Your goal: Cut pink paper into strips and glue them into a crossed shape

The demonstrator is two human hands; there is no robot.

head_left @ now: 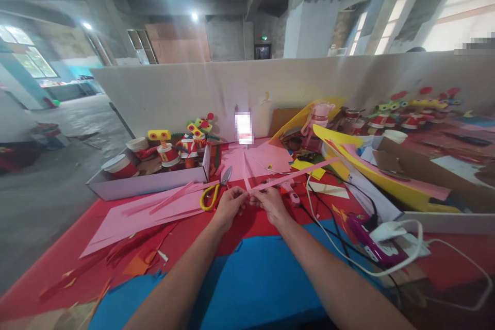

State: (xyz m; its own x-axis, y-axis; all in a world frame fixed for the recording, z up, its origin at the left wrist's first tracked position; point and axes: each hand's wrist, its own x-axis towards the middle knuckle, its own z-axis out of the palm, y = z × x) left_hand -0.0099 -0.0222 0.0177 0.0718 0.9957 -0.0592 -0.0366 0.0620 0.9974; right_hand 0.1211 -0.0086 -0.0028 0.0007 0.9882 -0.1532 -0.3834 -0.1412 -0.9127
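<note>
At six o'clock, nearest the body, spreads a blue cloth (255, 278); at four lies a glossy purple power strip (359, 228). In the middle, left hand (231, 203) and right hand (270, 205) meet, fingertips pinched on narrow pink paper strips (301, 173), whose lengths run toward twelve and two o'clock. The step appears to be lining up or folding them where they join; the next move calls for a firm pinch and an even crease. Yellow-handled metal scissors (225, 177) lie near at ten, a pink glue gun (293, 193) at three. Farther off, a bright-screened phone (243, 129) stands at twelve, its display blurred out. Red-and-white cup figures (168, 155) at ten bear labels too small to read.
</note>
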